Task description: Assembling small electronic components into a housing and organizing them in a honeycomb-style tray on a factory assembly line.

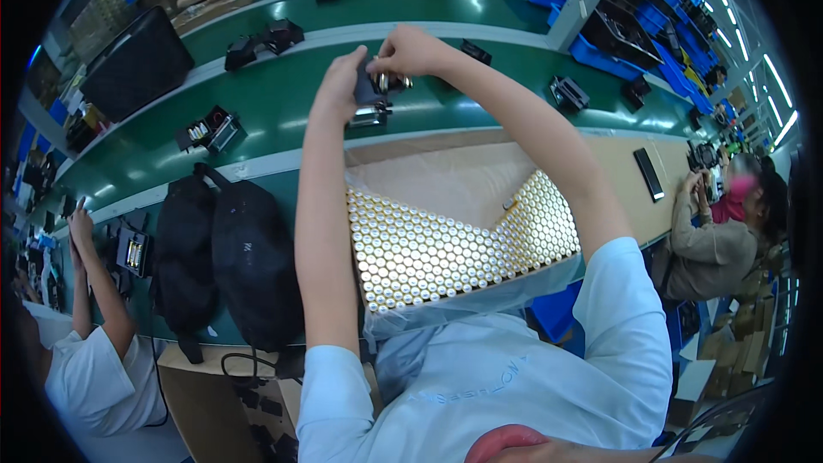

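Note:
Both of my arms reach out over the green conveyor belt. My left hand [341,84] grips the side of a black device case [364,77], which stands open toward the right. My right hand [410,50] is pinched at the case, with shiny cylindrical batteries [393,82] at its fingertips. Which of these it holds and which sit in the case is too small to tell. Just below, another black case with a silvery edge [370,114] lies near my left wrist. Between my forearms, a cardboard box [437,159] lined with clear plastic holds many batteries [429,257] standing upright in rows.
Open device cases [210,130] and closed black ones [568,93] lie along the belt. Black backpacks [253,257] rest left of the box. A black phone-like slab [649,175] lies on cardboard at right. Co-workers sit at left, right and across; blue bins [604,56] stand back right.

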### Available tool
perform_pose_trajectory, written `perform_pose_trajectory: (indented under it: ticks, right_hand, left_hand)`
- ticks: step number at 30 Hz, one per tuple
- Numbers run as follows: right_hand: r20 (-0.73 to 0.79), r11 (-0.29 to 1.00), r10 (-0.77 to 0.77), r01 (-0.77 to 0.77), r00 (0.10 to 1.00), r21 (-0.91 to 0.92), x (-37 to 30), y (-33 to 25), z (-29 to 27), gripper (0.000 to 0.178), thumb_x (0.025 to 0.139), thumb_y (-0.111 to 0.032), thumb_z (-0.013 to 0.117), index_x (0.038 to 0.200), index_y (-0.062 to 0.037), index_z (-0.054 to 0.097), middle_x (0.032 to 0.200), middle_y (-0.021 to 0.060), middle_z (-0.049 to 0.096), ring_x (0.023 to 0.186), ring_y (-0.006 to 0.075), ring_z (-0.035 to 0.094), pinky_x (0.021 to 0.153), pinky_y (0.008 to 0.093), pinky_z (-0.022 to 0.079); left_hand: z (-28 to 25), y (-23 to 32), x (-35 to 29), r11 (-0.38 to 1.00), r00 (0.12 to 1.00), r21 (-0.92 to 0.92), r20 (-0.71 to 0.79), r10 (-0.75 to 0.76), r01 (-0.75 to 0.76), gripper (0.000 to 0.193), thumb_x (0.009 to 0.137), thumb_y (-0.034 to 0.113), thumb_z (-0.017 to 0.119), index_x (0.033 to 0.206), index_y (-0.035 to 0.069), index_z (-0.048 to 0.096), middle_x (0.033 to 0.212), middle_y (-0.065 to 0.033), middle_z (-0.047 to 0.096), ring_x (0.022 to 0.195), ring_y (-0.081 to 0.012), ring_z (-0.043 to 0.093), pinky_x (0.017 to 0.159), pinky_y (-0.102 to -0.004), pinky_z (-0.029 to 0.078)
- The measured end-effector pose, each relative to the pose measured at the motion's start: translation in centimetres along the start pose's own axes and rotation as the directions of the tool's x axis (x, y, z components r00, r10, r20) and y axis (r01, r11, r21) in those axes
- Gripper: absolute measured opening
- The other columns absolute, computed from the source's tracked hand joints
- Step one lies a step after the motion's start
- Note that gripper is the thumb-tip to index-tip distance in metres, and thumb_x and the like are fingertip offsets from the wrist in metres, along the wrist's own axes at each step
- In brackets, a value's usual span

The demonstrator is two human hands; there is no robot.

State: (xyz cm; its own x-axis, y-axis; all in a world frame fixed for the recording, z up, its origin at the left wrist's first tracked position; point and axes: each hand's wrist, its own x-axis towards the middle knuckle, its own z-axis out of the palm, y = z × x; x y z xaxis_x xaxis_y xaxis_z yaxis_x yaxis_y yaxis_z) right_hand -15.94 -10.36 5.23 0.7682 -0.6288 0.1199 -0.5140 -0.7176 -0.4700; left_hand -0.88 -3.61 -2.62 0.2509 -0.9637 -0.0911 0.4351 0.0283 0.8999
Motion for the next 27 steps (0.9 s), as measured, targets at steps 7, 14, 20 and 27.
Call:
perform_pose_trajectory:
  ticks: [7, 14, 20, 27]
  right_hand:
    - [-0.038, 1.000, -0.001, 0.001, 0.999, 0.021, -0.4, -3.7, 0.9, 0.020, 0.086, -0.020, 0.075, 0.089, -0.0007, 0.079, 0.066, 0.0046, 0.070, 0.052, 0.0143, 0.057, 0.057, 0.0289, 0.049]
    - [-0.284, 0.894, -0.437, 0.377, 0.853, -0.243, -1.1, -1.3, 4.9, 0.020, 0.083, -0.015, 0.074, 0.099, -0.0042, 0.080, 0.074, 0.0052, 0.074, 0.056, 0.0173, 0.060, 0.060, 0.0300, 0.051]
    - [-0.122, 0.942, -0.320, 0.302, 0.939, -0.148, 1.8, -2.0, 3.7, 0.024, 0.082, -0.012, 0.073, 0.105, -0.0045, 0.077, 0.087, 0.0082, 0.076, 0.066, 0.0222, 0.064, 0.065, 0.0327, 0.053]
    - [-0.180, 0.889, -0.452, 0.423, 0.874, -0.177, 7.2, -0.9, 4.2, 0.024, 0.083, -0.014, 0.072, 0.104, -0.0025, 0.076, 0.090, 0.0102, 0.075, 0.069, 0.0231, 0.063, 0.068, 0.0336, 0.053]
  left_hand:
    - [-2.1, -0.2, -0.3, 0.996, 0.979, -0.025, -0.188, 0.079, -0.085, 0.046, 0.094, 0.008, 0.060, 0.134, -0.004, 0.041, 0.121, -0.0269, 0.054, 0.100, -0.0358, 0.063, 0.075, -0.0416, 0.061]
    - [-2.5, -0.3, -0.1, 0.991, 0.941, -0.033, -0.319, 0.114, -0.132, 0.055, 0.091, 0.001, 0.061, 0.139, -0.002, 0.034, 0.127, -0.0313, 0.048, 0.106, -0.0439, 0.062, 0.080, -0.0443, 0.063]
    - [-2.7, 0.9, -0.8, 0.985, 0.942, -0.120, -0.327, 0.078, -0.124, 0.064, 0.086, -0.002, 0.064, 0.139, 0.002, 0.029, 0.126, -0.0305, 0.046, 0.105, -0.0399, 0.061, 0.076, -0.0451, 0.063]
    - [-2.4, 0.8, -0.8, 0.995, 0.975, -0.075, -0.216, 0.048, -0.065, 0.070, 0.083, -0.006, 0.065, 0.143, 0.006, 0.030, 0.127, -0.0294, 0.048, 0.112, -0.0413, 0.060, 0.080, -0.0481, 0.062]
